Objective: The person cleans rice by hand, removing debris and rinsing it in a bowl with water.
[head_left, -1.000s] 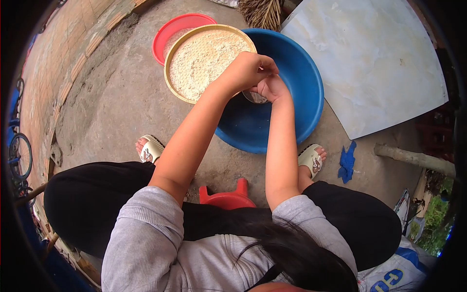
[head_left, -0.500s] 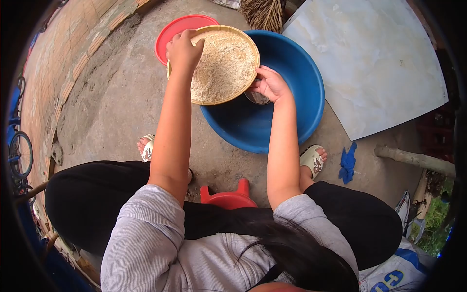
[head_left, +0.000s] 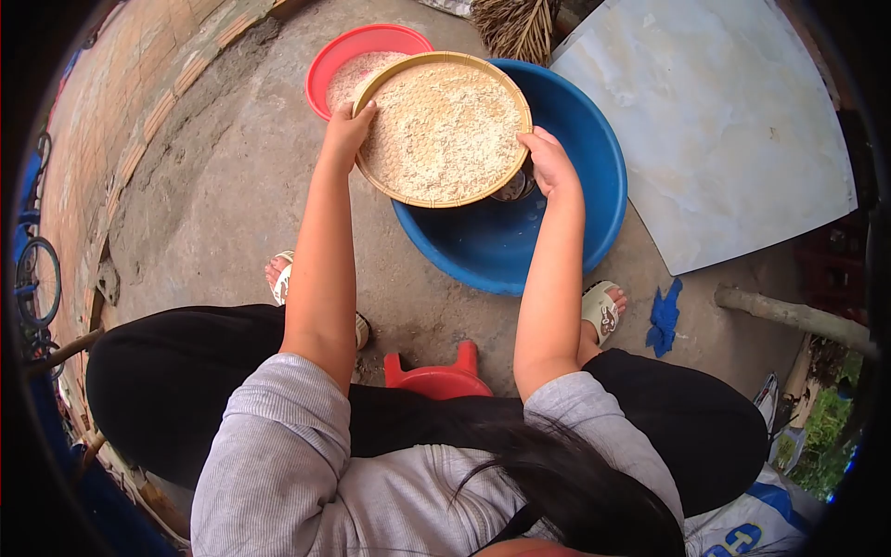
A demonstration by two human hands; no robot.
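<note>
Left hand (head_left: 348,130) holds the left edge of the tray (head_left: 429,201). Its fingers curl over the rim, so the hand is closed on it. Right hand (head_left: 549,162) holds the right edge the same way, with its fingers wrapped around the rim. Both arms reach straight out from the body.

The tray is round, flat and tan. It is up in the air between the two hands and does not rest on anything. It is full of pale grain (head_left: 444,125), spread out almost to the rim. Most of the tray hangs over the left part of a big blue tub (head_left: 520,241) that sits on the floor (head_left: 213,204).

A small metal cup (head_left: 513,188) peeks out from under the tray, just beside the right hand and inside the tub. I cannot tell if the hand touches it.

A red bowl (head_left: 325,65) sits behind the tray, next to the tub, with some pale grain in it too. The person sits on a low red stool (head_left: 436,379), one foot on each side of it. A big white slab (head_left: 715,121) lies to the right of the tub. A blue rag (head_left: 664,316) lies on the floor near the right foot.
</note>
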